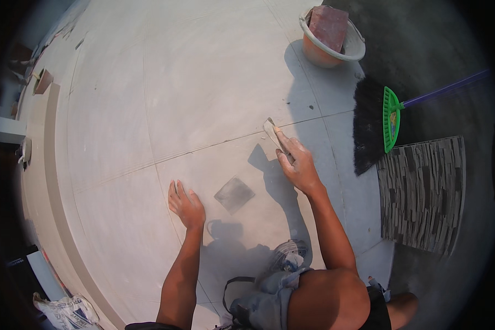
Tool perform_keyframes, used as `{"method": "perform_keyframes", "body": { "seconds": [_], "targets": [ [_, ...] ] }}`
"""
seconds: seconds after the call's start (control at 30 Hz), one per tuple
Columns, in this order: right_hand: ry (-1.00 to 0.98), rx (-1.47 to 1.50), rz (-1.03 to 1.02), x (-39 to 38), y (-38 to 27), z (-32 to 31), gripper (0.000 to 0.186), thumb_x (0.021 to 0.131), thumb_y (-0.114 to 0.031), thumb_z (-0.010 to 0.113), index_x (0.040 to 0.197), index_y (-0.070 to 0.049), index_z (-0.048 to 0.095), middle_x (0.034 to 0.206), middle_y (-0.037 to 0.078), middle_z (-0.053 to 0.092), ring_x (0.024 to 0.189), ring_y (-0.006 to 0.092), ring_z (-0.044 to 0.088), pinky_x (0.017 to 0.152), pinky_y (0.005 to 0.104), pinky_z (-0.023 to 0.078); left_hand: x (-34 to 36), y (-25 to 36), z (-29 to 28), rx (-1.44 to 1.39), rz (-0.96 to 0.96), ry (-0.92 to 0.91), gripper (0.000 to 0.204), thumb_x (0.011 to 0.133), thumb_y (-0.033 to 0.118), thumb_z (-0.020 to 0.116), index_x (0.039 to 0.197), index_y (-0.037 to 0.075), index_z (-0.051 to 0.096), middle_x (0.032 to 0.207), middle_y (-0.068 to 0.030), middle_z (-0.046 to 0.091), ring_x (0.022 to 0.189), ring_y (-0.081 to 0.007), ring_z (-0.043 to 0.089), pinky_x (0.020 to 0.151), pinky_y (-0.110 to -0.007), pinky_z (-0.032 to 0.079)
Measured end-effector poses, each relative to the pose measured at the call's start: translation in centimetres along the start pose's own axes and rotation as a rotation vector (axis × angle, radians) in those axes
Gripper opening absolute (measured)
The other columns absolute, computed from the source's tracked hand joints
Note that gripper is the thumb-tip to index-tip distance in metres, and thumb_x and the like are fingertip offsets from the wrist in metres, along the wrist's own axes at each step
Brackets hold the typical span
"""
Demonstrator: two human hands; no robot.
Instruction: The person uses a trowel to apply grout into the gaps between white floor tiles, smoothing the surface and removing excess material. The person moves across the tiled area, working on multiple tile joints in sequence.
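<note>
My right hand (pixel 298 164) is closed around a putty knife (pixel 269 130), whose pale, dusty blade points away from me near a joint line between large light floor tiles (pixel 203 99). The blade and hand cast a shadow on the tile, left of my forearm. To the left, my left hand (pixel 187 204) rests with fingers stretched out over the tile, holding nothing. Between my hands a small grey square sheet (pixel 235 195) lies flat on the floor. I cannot make out its material.
A dusty orange bucket (pixel 320 54) holding a reddish block (pixel 329 26) stands far right. Beside it lies a broom (pixel 390 118) with green head and purple handle, above a grey stone-patterned tile (pixel 423 192). A raised ledge (pixel 55 159) runs along the left; a white sack (pixel 66 312) lies lower left.
</note>
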State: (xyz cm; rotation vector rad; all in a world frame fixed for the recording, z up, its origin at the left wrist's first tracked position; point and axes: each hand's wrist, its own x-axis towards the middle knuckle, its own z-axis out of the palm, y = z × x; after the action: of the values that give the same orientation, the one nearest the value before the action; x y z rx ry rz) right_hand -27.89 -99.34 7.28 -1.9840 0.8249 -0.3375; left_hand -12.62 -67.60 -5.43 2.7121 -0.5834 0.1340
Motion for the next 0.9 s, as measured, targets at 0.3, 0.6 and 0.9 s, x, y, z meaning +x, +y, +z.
{"method": "perform_keyframes", "body": {
  "seconds": [0.3,0.6,0.9],
  "targets": [
    [-0.031,0.934,0.227,-7.9,0.7,-1.3,0.028,0.112,-0.027,0.059,0.123,-0.001,0.061,0.094,0.009,0.073,0.067,0.0102,0.062,0.062,0.0262,0.052,0.5,0.4,-0.5,-0.035,0.014,-0.003,0.053,0.104,0.021,0.059,0.152,0.000,0.050,0.163,-0.0205,0.041,0.150,-0.0397,0.037,0.124,-0.057,0.024],
    [-0.141,1.138,0.422,-14.6,4.7,0.7,0.028,0.115,-0.028,0.053,0.126,-0.003,0.058,0.086,0.009,0.070,0.065,0.0097,0.060,0.059,0.0256,0.051,-2.4,6.6,-3.1,-0.547,0.004,0.000,0.050,0.104,0.014,0.062,0.150,-0.002,0.051,0.158,-0.0235,0.047,0.148,-0.0378,0.043,0.123,-0.049,0.035],
    [-0.094,1.081,0.571,-15.9,5.9,2.8,0.032,0.116,-0.027,0.046,0.136,-0.002,0.050,0.086,0.008,0.066,0.067,0.0111,0.061,0.055,0.0274,0.052,-3.7,10.7,-2.7,-0.258,0.183,-0.260,0.078,0.090,0.032,0.085,0.150,-0.001,0.048,0.155,-0.0238,0.048,0.146,-0.0420,0.040,0.119,-0.056,0.034]
  ]
}}
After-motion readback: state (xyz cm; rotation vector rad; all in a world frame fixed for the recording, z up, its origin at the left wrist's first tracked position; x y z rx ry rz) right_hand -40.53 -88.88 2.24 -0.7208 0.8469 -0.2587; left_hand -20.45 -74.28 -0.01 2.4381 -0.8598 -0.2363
